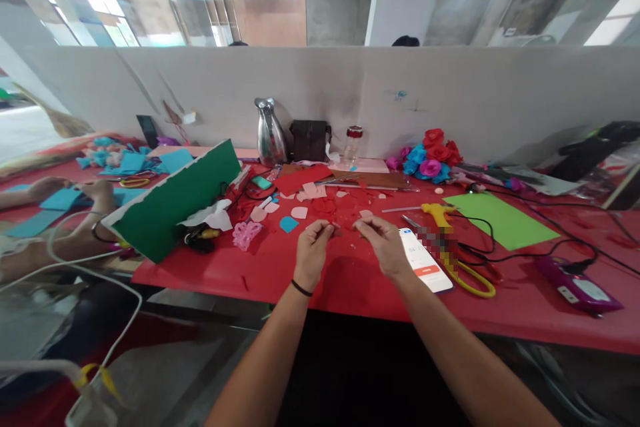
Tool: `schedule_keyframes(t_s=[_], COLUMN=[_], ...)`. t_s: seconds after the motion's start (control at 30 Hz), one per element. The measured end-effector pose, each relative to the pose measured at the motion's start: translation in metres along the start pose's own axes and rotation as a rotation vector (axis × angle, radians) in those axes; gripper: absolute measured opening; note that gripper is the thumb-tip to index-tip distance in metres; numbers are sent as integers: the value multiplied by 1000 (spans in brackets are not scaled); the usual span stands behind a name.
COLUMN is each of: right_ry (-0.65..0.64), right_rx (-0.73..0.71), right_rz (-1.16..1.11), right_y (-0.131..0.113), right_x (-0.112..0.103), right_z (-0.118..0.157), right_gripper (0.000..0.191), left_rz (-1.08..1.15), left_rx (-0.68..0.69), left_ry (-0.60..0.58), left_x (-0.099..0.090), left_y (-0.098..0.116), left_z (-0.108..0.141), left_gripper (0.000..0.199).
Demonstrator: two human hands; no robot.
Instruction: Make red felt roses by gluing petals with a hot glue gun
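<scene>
Over the near middle of the red table (225,277), my left hand (314,247) is closed in a pinch, with a small red bit at its fingertips. My right hand (379,240) is also pinched, a little way to its right; what it holds, if anything, is too small to name. Beyond both hands lie cut petal pieces, among them a blue piece (289,224) and a pink piece (299,213). A phone (425,260) with a lit screen lies beside my right hand, and scissors with yellow handles (475,282) are just right of it.
A green board (175,203) stands at the left, with another person's hands (97,193) behind it. Farther back are a steel jug (271,133), a glass jar (353,141) and paper flowers (434,157). A yellow glue gun (437,213), cables and a purple socket block (575,283) lie right.
</scene>
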State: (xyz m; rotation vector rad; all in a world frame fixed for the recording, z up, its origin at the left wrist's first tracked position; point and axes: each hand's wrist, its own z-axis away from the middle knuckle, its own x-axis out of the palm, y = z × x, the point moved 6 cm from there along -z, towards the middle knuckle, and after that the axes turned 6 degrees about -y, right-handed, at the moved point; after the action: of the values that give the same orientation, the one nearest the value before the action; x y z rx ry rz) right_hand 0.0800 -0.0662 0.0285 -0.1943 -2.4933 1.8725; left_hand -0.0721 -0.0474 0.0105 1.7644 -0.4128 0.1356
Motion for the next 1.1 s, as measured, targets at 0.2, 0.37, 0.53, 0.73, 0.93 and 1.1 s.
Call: schedule_keyframes(t_s=[0.2, 0.37, 0.53, 0.73, 0.93, 1.1], right_ry=[-103, -138, -82, -97, -93, -55], right_rx=[-14, -7, -8, 79, 186, 137], right_rz=[80, 227, 296, 90, -140, -88], right_y=[-41, -47, -48, -36, -28, -38], right_x=[6, 14, 10, 6, 0, -11], right_z=[-1, 4, 7, 12, 25, 30], right_gripper=[14, 14, 14, 12, 11, 11], left_rz=[-173, -215, -237, -185, -172, -243], left_rx=[70, 90, 81, 35, -6, -3], left_ry=[-60, -69, -53, -118, -196, -217], left_x=[9, 15, 18, 26, 38, 45], left_y=[8, 15, 21, 16, 11, 13], left_z=[3, 6, 9, 15, 24, 29], left_gripper=[14, 12, 13, 18, 21, 19])
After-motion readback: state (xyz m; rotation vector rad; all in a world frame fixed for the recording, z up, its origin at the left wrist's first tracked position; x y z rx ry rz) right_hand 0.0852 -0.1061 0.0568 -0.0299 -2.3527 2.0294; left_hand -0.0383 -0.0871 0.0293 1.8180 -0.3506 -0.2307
